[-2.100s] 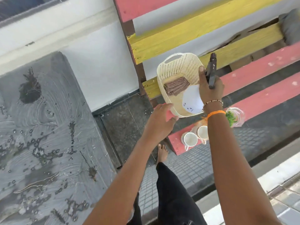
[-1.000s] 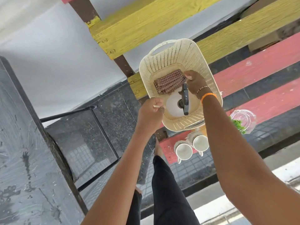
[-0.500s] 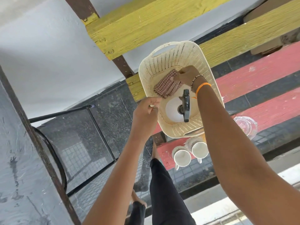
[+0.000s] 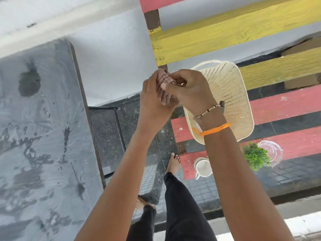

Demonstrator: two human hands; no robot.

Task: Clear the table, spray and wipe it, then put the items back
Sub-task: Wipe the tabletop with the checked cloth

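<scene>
here both the left hand (image 4: 152, 100) and right hand (image 4: 189, 89) pinch a crumpled checked cloth (image 4: 163, 82).

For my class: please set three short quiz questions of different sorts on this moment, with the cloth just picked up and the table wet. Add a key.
1. True or false: both hands hold the checked cloth.
2. Multiple choice: the cream basket stands on A) the grey table, B) the bench, C) the floor.
3. Fill in: the grey table is streaked with ____ patches.

Key
1. True: the left hand and right hand both grip it.
2. B: it stands on the red bench slats.
3. Wet.
</scene>
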